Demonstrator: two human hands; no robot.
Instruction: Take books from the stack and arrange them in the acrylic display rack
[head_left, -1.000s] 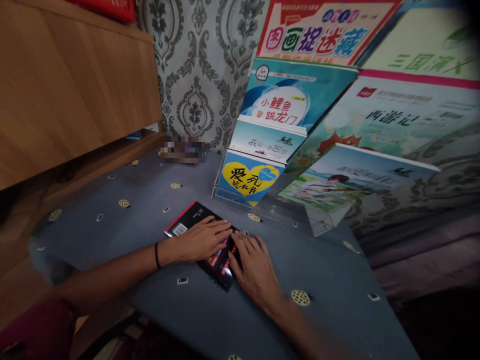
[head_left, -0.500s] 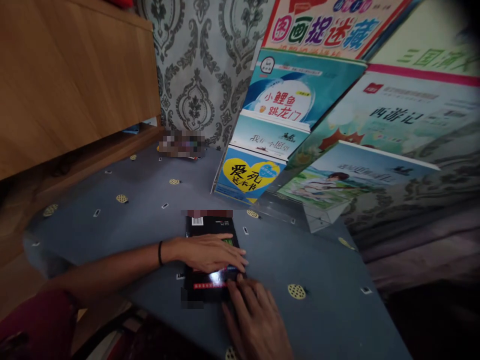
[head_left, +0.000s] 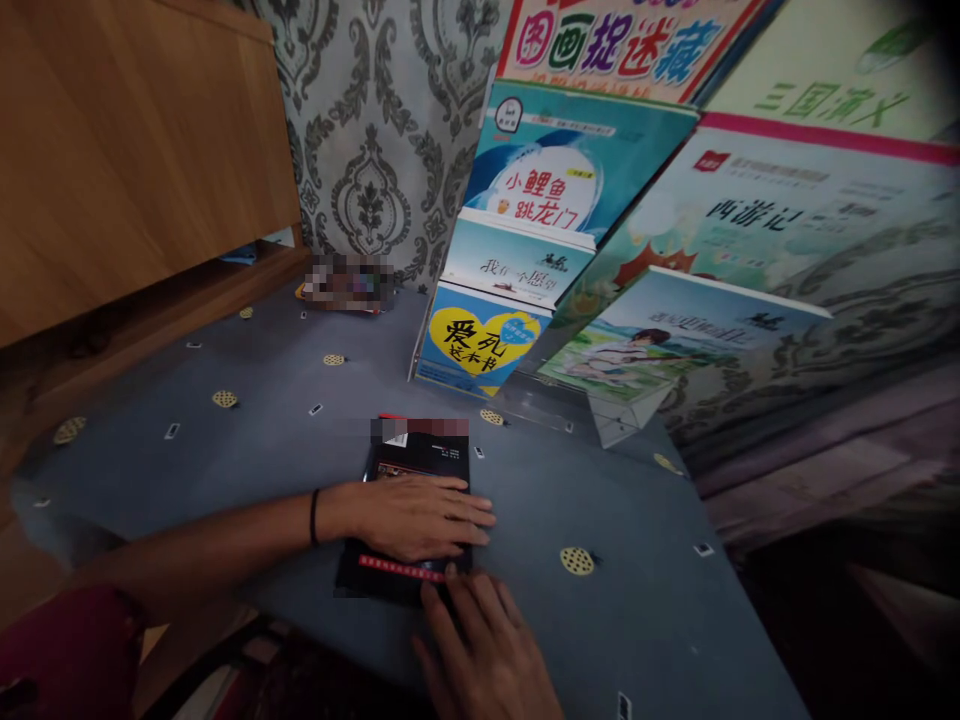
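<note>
A black book (head_left: 442, 459) with a red strip of print near its lower end lies on the grey-blue tablecloth (head_left: 247, 480), its top edge pixelated. My left hand (head_left: 412, 515) rests flat across the book's middle, fingers stretched out to the right. At the lower right corner, my right hand (head_left: 484, 635) touches the book with its fingertips, its fingers long and slightly bent. Neither hand grips the book; much of its cover is hidden beneath the left hand.
Several books, including a blue one with a yellow heart (head_left: 484, 335), stand on a display rack behind. A propped book (head_left: 660, 335) stands to its right. A pixelated item (head_left: 349, 285) lies by the wall. A wooden cabinet (head_left: 142, 150) borders the left side.
The book has turned slightly clockwise, its lower end shifting left under my hands. My right hand has moved a little left with it. The whole view has shifted slightly.
</note>
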